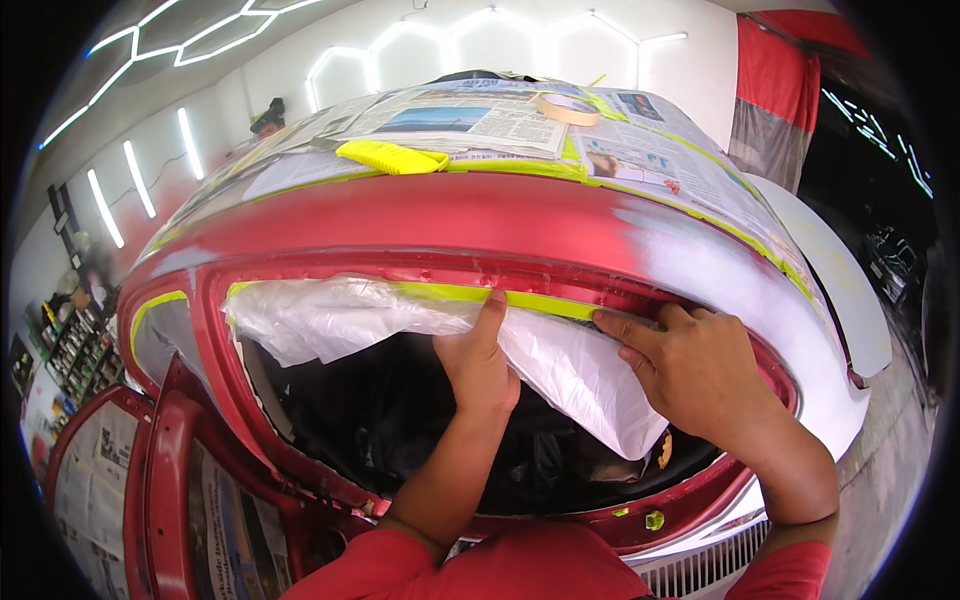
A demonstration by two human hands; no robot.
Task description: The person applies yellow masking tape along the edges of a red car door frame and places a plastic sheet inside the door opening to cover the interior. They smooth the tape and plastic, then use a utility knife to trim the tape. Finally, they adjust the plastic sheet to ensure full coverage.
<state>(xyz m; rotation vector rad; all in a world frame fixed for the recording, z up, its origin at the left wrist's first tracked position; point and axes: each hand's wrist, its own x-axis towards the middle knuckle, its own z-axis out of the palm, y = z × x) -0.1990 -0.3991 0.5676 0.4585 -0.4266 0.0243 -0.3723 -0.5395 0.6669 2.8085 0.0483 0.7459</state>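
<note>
A translucent plastic sheet (575, 365) hangs from a yellow-green strip of masking tape (548, 303) along the upper edge of a red car body's window opening (480, 272). My left hand (480, 365) has its thumb pressed up against the tape, and its fingers are partly hidden at the sheet, closed around its edge. To the right, my right hand (705, 365) is closed, the index fingertip on the tape's right end and the thumb just below, over the sheet. The sheet's lower right part droops loose into the dark opening.
Newspaper (470, 125) taped with yellow-green strips covers the roof. On it lie a yellow utility knife (392, 157) and a roll of beige tape (568, 109). An open red door (185, 480) stands at left; shelves of bottles (85, 365) are behind it.
</note>
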